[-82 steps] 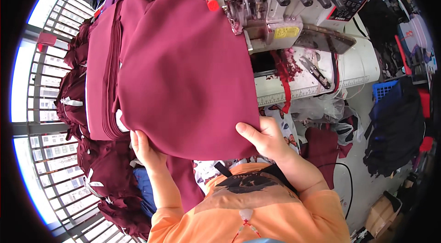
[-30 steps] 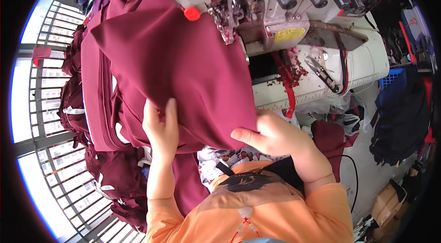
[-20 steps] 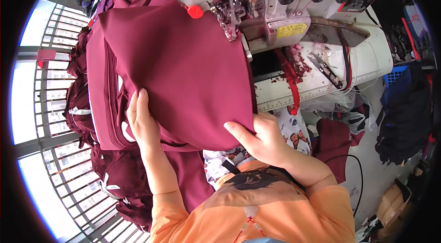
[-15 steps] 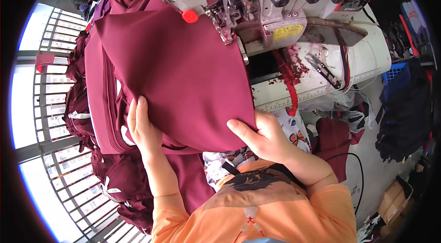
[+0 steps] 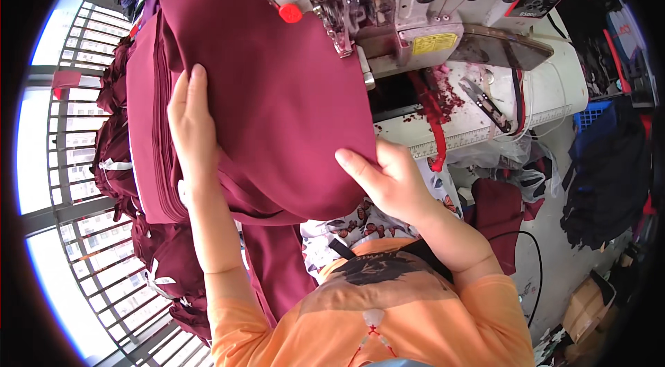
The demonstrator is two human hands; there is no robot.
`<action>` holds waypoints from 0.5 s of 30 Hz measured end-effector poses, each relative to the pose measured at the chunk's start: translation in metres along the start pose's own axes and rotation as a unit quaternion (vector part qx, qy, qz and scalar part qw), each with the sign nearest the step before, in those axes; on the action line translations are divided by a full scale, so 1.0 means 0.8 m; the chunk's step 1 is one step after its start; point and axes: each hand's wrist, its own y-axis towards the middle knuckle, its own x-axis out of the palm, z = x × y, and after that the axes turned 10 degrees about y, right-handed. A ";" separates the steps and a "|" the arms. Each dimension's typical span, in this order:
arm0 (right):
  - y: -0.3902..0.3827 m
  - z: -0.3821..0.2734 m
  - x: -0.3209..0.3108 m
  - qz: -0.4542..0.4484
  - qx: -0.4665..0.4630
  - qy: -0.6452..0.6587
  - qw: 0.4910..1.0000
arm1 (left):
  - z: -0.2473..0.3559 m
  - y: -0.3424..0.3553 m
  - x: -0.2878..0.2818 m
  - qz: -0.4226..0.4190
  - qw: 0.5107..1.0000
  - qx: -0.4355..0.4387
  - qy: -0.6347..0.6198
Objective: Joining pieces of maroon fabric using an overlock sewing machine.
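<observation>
A large maroon fabric panel [image 5: 284, 83] lies under the sewing machine's presser foot [image 5: 341, 45] and drapes toward me. At its left, folded edge rests my left hand [image 5: 190, 121], fingers stretched out along the cloth; the hand's underside is hidden. My right hand [image 5: 391, 183] grips the near right edge of the panel, thumb on top and fingers underneath. Left of my left hand is a thick stack of folded maroon fabric [image 5: 149, 124]. The machine head [image 5: 422, 27] stands just beyond the panel.
Thread snips [image 5: 488, 107] and maroon lint lie on the white machine table [image 5: 457, 135], near a red fabric strip [image 5: 436, 131]. A phone-like dark slab [image 5: 506, 48] leans by the machine. Gathered maroon bundles [image 5: 114, 166] line the left railing; dark cloth [image 5: 606, 173] hangs right.
My left hand has moved forward and left along the panel's edge. My right hand has shifted slightly forward, still gripping the cloth. The panel's far left corner has folded over.
</observation>
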 end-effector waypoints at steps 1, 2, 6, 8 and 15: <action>-0.005 0.005 0.000 -0.004 -0.067 -0.052 0.996 | 0.006 -0.008 0.004 0.032 0.993 0.034 0.108; -0.013 0.004 -0.003 -0.037 -0.024 -0.073 0.996 | 0.000 -0.017 0.010 0.090 0.973 0.117 0.176; -0.043 0.034 -0.012 -0.077 -0.045 -0.177 0.980 | -0.002 -0.060 0.026 0.153 0.912 0.277 0.260; -0.057 0.042 -0.006 -0.071 -0.048 -0.214 0.973 | 0.016 -0.082 0.020 0.099 0.882 0.360 0.287; -0.082 0.026 0.013 -0.045 -0.014 0.012 0.999 | 0.025 -0.155 0.030 -0.166 0.957 0.222 0.086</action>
